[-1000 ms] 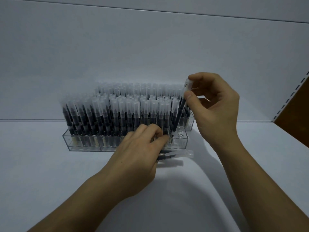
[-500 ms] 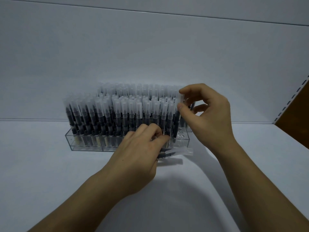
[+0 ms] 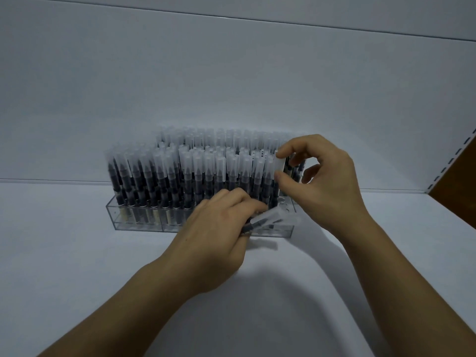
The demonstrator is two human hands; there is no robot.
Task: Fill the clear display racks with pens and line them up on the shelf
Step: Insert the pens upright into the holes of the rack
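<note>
Head view: a second ago the right hand (image 3: 324, 181) held its pen (image 3: 279, 163) high and tilted. Now its fingers (image 3: 282, 176) pinch the cap, and the pen stands upright at the 3 o'clock end of the front rack (image 3: 139, 220) on the shelf (image 3: 77, 253). The left hand (image 3: 219, 233) curls round spare pens (image 3: 275, 219) pointing to 2 o'clock. This rack looks nearly full.

The pens (image 3: 195, 181) are black with frosted whitish caps, some pale yellow low down. The rack (image 3: 139, 222) is clear, the shelf (image 3: 64, 253) white, the right side panel (image 3: 461, 191) brown.
</note>
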